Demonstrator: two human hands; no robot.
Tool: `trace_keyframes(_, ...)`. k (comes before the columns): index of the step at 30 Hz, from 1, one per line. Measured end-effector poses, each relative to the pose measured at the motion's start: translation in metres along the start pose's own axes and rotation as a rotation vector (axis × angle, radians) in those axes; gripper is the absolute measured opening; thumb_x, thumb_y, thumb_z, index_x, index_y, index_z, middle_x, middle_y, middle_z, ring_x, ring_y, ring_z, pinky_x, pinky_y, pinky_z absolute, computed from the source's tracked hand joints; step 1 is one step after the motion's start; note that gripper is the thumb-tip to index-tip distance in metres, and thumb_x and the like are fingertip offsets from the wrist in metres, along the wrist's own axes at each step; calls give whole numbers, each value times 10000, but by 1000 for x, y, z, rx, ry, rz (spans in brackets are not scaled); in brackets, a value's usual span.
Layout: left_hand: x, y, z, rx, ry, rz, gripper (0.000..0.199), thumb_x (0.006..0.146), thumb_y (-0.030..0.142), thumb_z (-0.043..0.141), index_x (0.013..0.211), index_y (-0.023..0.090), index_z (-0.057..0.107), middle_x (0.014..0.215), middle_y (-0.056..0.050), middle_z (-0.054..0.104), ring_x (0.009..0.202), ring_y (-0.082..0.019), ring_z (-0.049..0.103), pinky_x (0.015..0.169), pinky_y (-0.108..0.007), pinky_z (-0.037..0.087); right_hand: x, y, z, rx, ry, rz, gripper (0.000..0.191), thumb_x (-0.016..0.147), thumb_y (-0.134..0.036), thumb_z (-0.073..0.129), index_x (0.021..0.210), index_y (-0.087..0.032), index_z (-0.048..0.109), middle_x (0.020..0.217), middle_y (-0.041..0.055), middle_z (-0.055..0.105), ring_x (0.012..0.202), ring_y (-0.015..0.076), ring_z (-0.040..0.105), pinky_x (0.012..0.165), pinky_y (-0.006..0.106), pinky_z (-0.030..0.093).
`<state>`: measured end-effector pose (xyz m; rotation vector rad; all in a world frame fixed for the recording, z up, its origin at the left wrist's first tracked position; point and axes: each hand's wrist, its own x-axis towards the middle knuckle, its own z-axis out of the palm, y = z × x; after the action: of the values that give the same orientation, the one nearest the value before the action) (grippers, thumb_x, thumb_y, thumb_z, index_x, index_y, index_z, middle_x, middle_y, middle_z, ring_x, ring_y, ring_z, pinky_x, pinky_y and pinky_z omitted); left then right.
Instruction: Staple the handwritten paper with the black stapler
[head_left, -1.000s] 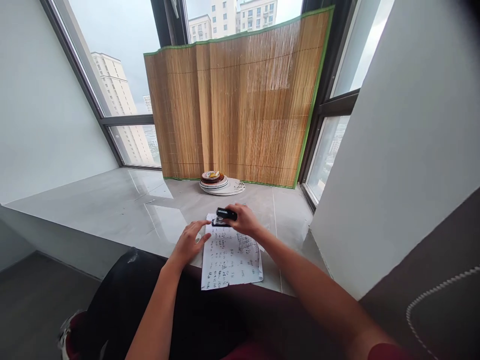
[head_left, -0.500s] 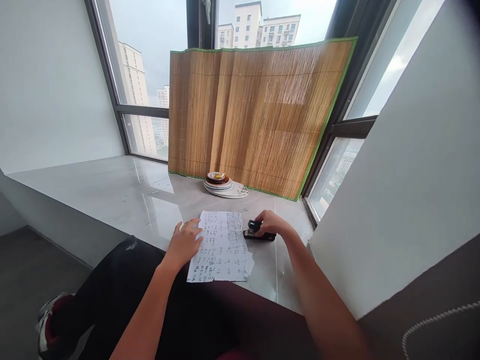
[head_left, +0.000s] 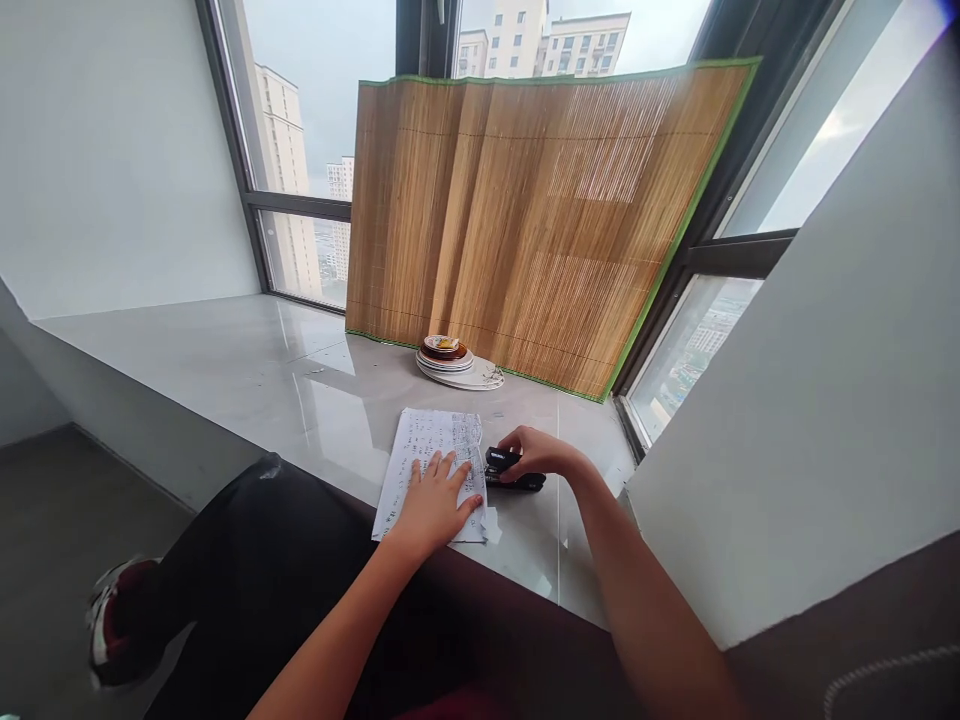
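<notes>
Sheets of paper point(head_left: 427, 436) covered in handwriting lie on the pale tiled sill near its front edge. My left hand point(head_left: 436, 502) rests flat on them with its fingers spread. Just right of the paper is a black stapler point(head_left: 531, 481), its front end at the paper's right edge. My right hand point(head_left: 534, 452) is closed round the stapler's upper part from above, and its fingers hide some of it. A small loose scrap sticks out at the paper's lower right corner.
Behind the paper a stack of plates point(head_left: 444, 360) stands on the tiled sill point(head_left: 225, 350). A bamboo mat point(head_left: 517, 220) with green edging leans against the windows. A white wall point(head_left: 795, 400) slopes close on the right. My knee is at the sill's front edge.
My left hand has moved right, from the paper's left edge onto its middle. My right hand is still on the stapler, which now touches or nearly touches the paper. The view has shifted slightly.
</notes>
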<state>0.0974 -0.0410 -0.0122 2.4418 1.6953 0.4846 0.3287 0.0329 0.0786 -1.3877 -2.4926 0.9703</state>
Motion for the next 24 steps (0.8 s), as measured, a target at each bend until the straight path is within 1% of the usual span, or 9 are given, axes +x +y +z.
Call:
trace_keyframes(5, 0, -1, -1, -11, 18, -15, 593, 978, 537, 503, 1506, 266, 500, 1627, -152, 390, 1526, -412, 276, 1202, -706, 157, 1, 3, 0, -8, -11, -40, 252, 640, -385, 783, 761, -168, 738, 667, -38, 606, 648, 125, 497, 596, 231, 360)
trace_keyframes(8, -3, -2, -6, -6, 35, 2, 497, 989, 459, 514, 1457, 292, 545, 1620, -129, 407, 1520, -420, 278, 1173, -748, 170, 0, 7, -1, 5, -2, -18, 270, 626, -374, 793, 808, -177, 758, 683, -36, 622, 655, 131, 511, 599, 233, 366)
trace_keyframes(10, -6, -1, -12, -14, 17, 113, 424, 1006, 374, 499, 1419, 320, 573, 1618, -94, 415, 1516, -386, 301, 1176, -733, 204, 0, 8, 0, 10, 2, -10, 271, 622, -372, 794, 809, -180, 756, 682, -40, 618, 654, 128, 509, 597, 231, 365)
trace_keyframes(12, -9, 0, -17, -43, -46, 251, 416, 1003, 332, 515, 1415, 346, 576, 1630, -73, 397, 1513, -362, 321, 1188, -702, 236, 0, 9, 0, 9, 1, -16, 257, 627, -369, 790, 790, -176, 742, 677, -44, 608, 649, 123, 498, 591, 229, 359)
trace_keyframes(13, -11, 0, -19, -59, -80, 298, 428, 996, 330, 537, 1421, 354, 575, 1639, -76, 381, 1515, -364, 319, 1193, -691, 242, 0, 9, 0, 9, -3, -25, 248, 633, -366, 787, 779, -173, 734, 674, -46, 602, 645, 120, 492, 588, 228, 356)
trace_keyframes(15, -13, 0, -20, -85, -112, 340, 456, 980, 347, 580, 1436, 360, 574, 1665, -91, 325, 1531, -387, 279, 1201, -680, 240, 1, 9, 1, 8, -12, -48, 237, 643, -360, 784, 765, -166, 722, 670, -46, 591, 640, 116, 482, 587, 227, 353)
trace_keyframes(20, -14, 1, -9, -141, -76, 344, 468, 974, 458, 592, 1431, 357, 603, 1715, -70, 179, 1553, -436, 179, 1219, -647, 246, 7, 3, 10, -19, 24, -140, 236, 671, -352, 781, 795, -158, 727, 701, -36, 596, 682, 129, 503, 636, 235, 379)
trace_keyframes(22, -14, 2, -6, -153, -62, 350, 465, 972, 469, 595, 1424, 359, 612, 1712, -60, 193, 1553, -428, 187, 1227, -634, 247, 9, -3, 15, -39, 45, -200, 268, 705, -394, 780, 823, -159, 730, 725, -28, 607, 706, 135, 514, 659, 239, 389)
trace_keyframes(24, -14, 1, -7, -158, -44, 349, 475, 963, 473, 612, 1430, 384, 601, 1702, -52, 229, 1548, -422, 211, 1228, -640, 247, 13, -10, 21, -37, 57, -242, 348, 775, -495, 749, 880, -163, 733, 765, -15, 629, 730, 141, 526, 675, 241, 396)
